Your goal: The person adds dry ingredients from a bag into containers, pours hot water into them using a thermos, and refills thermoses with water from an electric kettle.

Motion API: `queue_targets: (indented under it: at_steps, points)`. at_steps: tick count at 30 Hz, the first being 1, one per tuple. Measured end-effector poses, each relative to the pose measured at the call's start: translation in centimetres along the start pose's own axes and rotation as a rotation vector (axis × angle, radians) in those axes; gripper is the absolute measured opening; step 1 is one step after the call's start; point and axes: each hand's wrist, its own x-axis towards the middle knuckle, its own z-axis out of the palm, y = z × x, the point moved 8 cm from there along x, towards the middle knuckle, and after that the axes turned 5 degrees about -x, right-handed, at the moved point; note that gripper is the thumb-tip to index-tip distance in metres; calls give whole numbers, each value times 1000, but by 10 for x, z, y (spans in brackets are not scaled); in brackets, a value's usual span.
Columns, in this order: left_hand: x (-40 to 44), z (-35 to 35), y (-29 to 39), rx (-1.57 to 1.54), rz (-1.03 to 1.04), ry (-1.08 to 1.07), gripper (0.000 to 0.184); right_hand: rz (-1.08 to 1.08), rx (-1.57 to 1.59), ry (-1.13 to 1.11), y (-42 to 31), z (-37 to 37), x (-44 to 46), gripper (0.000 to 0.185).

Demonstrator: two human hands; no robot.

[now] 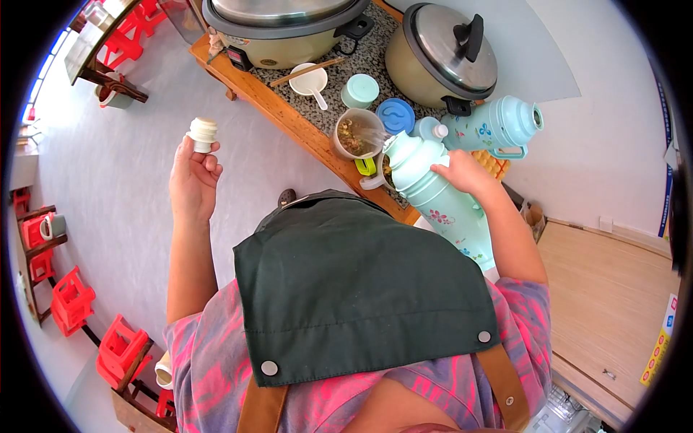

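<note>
Raised over the floor, my left hand (193, 177) holds a cream-coloured stopper (203, 135) between thumb and fingers. My right hand (460, 172) grips the handle of a pale turquoise flask (440, 198) with a flower print. The flask is tilted, and clear liquid runs from its mouth into a translucent cup (354, 137) with brown and green bits inside. That cup stands on the speckled counter. Close to the flask's mouth lies a blue lid (395, 115), and a second container is partly hidden below the flask.
Two large cookers (281, 43) (440, 58) stand at the back. A white ladle (309, 78) with a chopstick, a turquoise-lidded jar (360, 91) and a second flask (491, 128) are on the counter, edged by wood (289, 119). Red stools (72, 299) stand at far left.
</note>
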Motion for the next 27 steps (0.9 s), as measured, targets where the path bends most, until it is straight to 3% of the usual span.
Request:
queue_targets:
  at_steps: [23,27]
  points:
    - [-6,7,1,30,35,-39,28,11,11,10,0,-1,-8,45]
    - [-1,14,-3,63,10,-14,25,-2,165,64,5,-2,-16,41]
